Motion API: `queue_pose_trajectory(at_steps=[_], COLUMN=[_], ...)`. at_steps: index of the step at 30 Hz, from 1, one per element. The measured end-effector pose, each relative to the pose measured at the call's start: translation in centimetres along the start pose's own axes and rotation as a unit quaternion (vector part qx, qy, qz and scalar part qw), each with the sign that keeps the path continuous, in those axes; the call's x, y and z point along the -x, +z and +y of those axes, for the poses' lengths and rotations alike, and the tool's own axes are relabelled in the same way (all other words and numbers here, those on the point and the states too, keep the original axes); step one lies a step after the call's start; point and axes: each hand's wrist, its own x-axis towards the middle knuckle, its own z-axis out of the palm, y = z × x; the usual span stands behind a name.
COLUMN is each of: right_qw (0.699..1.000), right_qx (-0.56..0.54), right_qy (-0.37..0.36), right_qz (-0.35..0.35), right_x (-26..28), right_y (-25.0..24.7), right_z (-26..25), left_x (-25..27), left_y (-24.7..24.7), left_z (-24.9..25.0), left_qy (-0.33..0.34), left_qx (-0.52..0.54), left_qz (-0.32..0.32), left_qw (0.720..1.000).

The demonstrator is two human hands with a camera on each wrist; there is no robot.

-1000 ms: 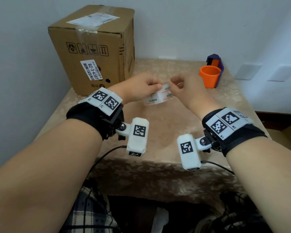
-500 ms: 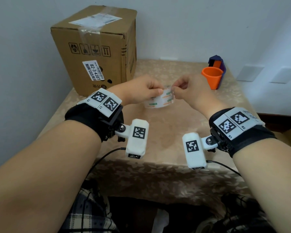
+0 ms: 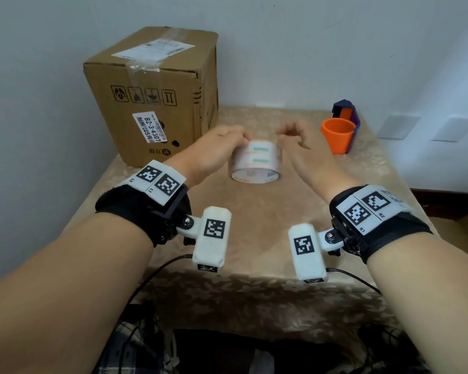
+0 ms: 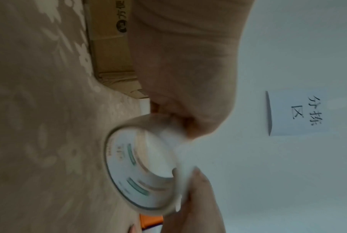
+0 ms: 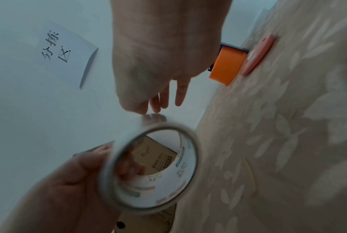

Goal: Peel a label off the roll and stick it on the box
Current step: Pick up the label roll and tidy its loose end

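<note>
The label roll [image 3: 256, 163], white with green and orange print, is held low over the table with its printed outer face toward me. My left hand [image 3: 220, 149] grips its left rim, fingers reaching inside the core [image 5: 128, 171]. My right hand [image 3: 288, 137] pinches the upper right edge of the roll [image 4: 140, 170] between thumb and forefinger, the other fingers loosely spread. Blur hides whether a label is lifted. The cardboard box [image 3: 157, 103] stands at the table's far left, behind my left hand, with a printed sticker on its front.
An orange cup [image 3: 337, 136] and a purple holder [image 3: 346, 112] stand at the far right of the beige patterned table [image 3: 254, 225]. A handwritten paper note [image 4: 300, 113] hangs on the wall. Wall plates [image 3: 397, 126] sit to the right.
Both hands have moved forward and down toward the table with the roll. The roll has turned so its printed outer face points at me.
</note>
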Motion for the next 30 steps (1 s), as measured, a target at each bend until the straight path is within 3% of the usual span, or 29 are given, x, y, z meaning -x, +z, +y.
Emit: queue_pose_trajectory(at_steps=[2,4,6,9,18,24,30], right_qw=[0.993,0.983,0.974,0.971,0.937,0.901,0.898], right_qx=[-0.089,-0.141,-0.181,-0.199,-0.292,-0.364,-0.369], right_qy=[0.070,0.119,0.136,0.131,0.194,0.233,0.237], right_qz=[-0.016,0.004,0.031,0.007,0.006,-0.024,-0.026], right_x=[0.1,0.1,0.0,0.2,0.4,-0.2,0.0], right_y=[0.3,0.7,1.2,1.8,1.5,1.2,1.0], right_z=[-0.1,-0.6,-1.2,-2.2,-3.2,-2.7,-3.2], left_x=[-0.2,-0.3,-0.2,0.2,-0.6,-0.7,-0.6], left_y=[0.4,0.9,1.5,2.1,2.4,2.3,2.5], left_z=[0.3,0.8,1.2,1.7,1.4,1.6,1.8], left_qy=[0.010,0.041,0.097,0.168,0.124,0.129,0.126], left_qx=[0.105,0.152,0.124,0.097,0.197,0.202,0.179], left_qz=[0.076,0.102,0.092,0.088,0.194,0.189,0.208], left_qw=[0.992,0.982,0.983,0.977,0.953,0.952,0.953])
